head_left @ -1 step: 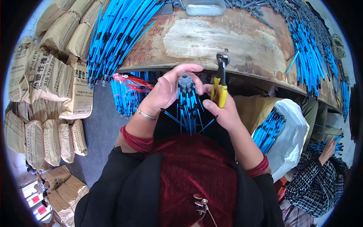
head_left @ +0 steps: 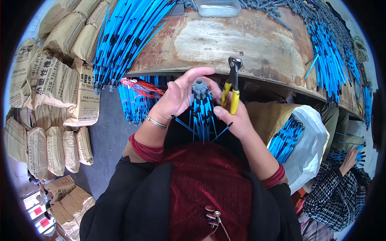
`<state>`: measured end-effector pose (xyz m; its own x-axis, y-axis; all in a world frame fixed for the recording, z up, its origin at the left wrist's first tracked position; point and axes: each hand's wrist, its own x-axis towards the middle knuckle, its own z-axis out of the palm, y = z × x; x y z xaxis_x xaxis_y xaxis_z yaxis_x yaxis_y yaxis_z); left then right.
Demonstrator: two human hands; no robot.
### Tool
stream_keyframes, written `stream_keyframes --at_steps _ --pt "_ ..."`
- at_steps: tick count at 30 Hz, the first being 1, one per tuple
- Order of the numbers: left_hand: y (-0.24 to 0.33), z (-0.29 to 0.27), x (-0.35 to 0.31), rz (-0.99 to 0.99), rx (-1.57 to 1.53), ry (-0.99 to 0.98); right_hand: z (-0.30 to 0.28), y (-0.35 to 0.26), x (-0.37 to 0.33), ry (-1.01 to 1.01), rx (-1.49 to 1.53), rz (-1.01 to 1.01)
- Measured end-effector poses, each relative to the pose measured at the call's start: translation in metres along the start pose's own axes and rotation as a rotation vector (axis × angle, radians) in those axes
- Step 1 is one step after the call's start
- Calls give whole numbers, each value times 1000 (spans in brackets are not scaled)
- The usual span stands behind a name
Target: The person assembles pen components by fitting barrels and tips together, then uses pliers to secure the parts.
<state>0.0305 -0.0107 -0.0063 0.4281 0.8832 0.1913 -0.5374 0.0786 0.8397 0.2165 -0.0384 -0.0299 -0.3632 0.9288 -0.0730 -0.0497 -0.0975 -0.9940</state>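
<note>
A grey ribbed plastic hub (head_left: 199,85) stands upright in front of me, with a ring of blue rods with black sleeves (head_left: 202,114) hanging below it. My left hand (head_left: 177,94) is cupped on its left side, thumb raised and fingers stretched apart past the far side; whether the palm touches the hub is unclear. In my right hand (head_left: 235,116) are yellow-handled pliers (head_left: 234,86), held with the dark metal head upward. Fingertips of that hand reach close to the hub's right side. Two rods with black tips splay outward, one to each side.
The worn wooden table (head_left: 209,40) holds a clear plastic box (head_left: 218,9), blue rod bundles (head_left: 124,40) and grey parts. Paper sacks (head_left: 56,84) are stacked left. A white sack (head_left: 309,140) with blue rods stands right, beside a co-worker's hand (head_left: 350,157) at other rods.
The hub has shifted slightly to the right, and the pliers have come a little to the left with my right hand. My left hand has barely moved.
</note>
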Motion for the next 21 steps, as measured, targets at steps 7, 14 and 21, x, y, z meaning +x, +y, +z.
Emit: stream_keyframes --at_steps 7,14,21 --pt "-5 7 -25 6 -236 277 23 17 -2 58 78 90" --pt "-4 1 -27 -109 370 93 -1 6 -8 29 -243 -13" --pt "7 8 -24 -102 340 78 -50 -44 -35 -197 59 421"
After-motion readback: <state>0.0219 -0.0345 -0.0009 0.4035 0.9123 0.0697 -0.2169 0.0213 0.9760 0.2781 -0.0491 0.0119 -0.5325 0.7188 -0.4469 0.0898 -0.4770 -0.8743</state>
